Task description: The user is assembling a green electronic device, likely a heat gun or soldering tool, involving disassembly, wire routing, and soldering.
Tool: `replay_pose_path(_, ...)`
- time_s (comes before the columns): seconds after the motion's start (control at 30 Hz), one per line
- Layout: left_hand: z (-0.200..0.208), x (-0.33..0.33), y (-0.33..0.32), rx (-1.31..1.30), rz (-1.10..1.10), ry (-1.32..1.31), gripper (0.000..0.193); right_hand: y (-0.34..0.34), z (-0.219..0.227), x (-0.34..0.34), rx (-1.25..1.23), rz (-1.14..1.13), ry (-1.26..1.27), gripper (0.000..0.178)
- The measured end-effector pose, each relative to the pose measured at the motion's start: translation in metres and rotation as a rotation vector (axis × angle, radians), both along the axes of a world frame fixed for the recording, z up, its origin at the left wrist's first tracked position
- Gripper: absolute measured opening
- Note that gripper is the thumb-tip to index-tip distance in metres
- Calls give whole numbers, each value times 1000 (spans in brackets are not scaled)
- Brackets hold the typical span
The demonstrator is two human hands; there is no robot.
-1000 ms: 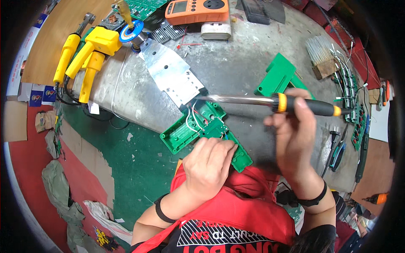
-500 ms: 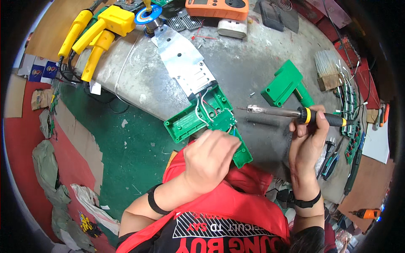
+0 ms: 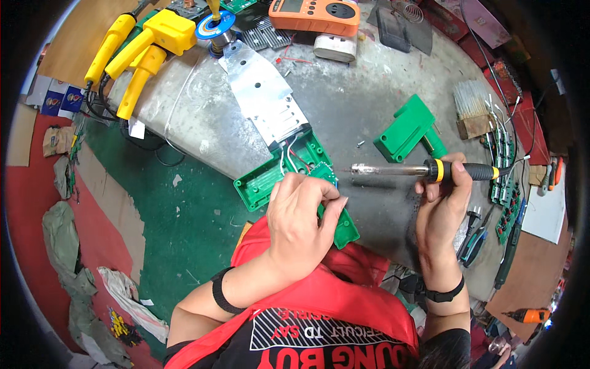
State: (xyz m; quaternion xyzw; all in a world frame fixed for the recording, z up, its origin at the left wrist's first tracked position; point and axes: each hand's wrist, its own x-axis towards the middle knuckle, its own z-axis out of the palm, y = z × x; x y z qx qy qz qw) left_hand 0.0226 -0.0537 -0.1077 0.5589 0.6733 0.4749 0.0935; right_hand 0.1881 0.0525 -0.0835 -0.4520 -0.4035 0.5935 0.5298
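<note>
My right hand [image 3: 444,218] grips the black-and-yellow handle of a soldering iron [image 3: 393,169]. Its tip points left and hangs just right of a small green circuit board [image 3: 322,172]. The board sits in an open green plastic housing [image 3: 255,183], where white and red wires run to a slotted metal plate [image 3: 258,92]. Over the board's near edge, my left hand [image 3: 300,215] pinches thumb and fingers together. Whatever is between those fingertips is too small to make out. A matching green housing half [image 3: 402,132] lies to the right, with a screw [image 3: 361,143] beside it.
Along the far side are yellow pistol-shaped tools [image 3: 169,31], a solder spool [image 3: 216,26] and an orange multimeter [image 3: 313,15]. A brush [image 3: 473,117], wired circuit boards [image 3: 504,190] and pliers [image 3: 474,243] lie at the right.
My left hand has turned and shifted up over the board, so the thumb now shows and more of the board is covered. The soldering iron stays near the board's right side, its tip slightly lower.
</note>
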Motion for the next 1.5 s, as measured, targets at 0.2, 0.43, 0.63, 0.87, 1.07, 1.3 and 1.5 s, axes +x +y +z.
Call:
replay_pose_path(0.2, 1, 2, 0, -57, 6, -26, 25, 5, -4, 3, -8, -29, -57, 21)
replay_pose_path(0.43, 4, -1, -1, -92, -1, 22, 36, 2, -6, 2, -16, 16, -38, 20)
replay_pose_path(0.63, 4, -1, -2, -142, -4, -10, 41, 2, -11, 3, 9, 31, -21, 18)
replay_pose_path(0.87, 6, -1, -1, -139, 0, 1, 39, 2, -10, 3, 0, 49, 26, 17)
replay_pose_path(1.07, 7, -1, 0, -142, -2, -17, 39, 2, -11, 3, -19, 50, -32, 16)
replay_pose_path(1.3, 6, -1, 0, -145, -5, -31, 38, 6, -12, 4, -55, 48, -34, 16)
replay_pose_path(1.5, 7, 0, -1, -153, -1, -26, 37, 7, -13, 3, -97, 32, -44, 17)
